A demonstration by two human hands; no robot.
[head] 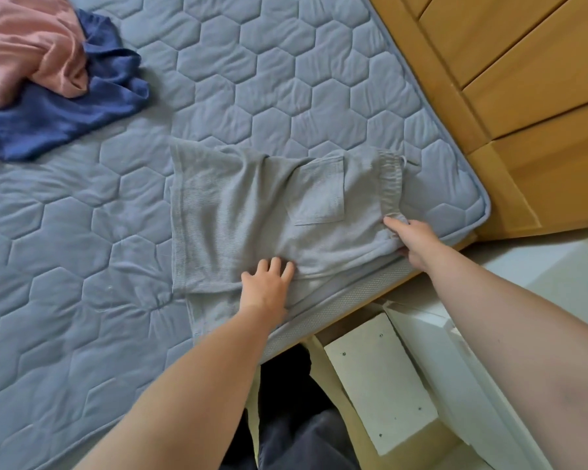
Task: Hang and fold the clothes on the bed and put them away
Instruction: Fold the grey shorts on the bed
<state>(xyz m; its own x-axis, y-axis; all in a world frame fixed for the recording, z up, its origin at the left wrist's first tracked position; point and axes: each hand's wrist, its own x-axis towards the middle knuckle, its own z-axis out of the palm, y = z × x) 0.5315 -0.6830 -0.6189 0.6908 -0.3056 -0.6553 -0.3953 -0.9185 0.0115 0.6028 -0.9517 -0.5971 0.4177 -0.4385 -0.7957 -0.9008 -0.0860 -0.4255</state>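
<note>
A pair of grey shorts (245, 212) lies folded in half on the blue quilted mattress (82, 249), close to its near edge, waistband to the right and back pocket facing up. My left hand (267, 286) presses flat on the lower edge of the shorts, fingers straight. My right hand (414, 240) pinches the waistband corner at the mattress edge. At the far left lie a crumpled pink garment (28, 45) and a dark blue garment (58, 113), partly overlapping.
A wooden bed frame and headboard (523, 96) run along the right. Below the mattress edge a white drawer or box (381, 378) stands on the floor beside my dark trousers (296, 418).
</note>
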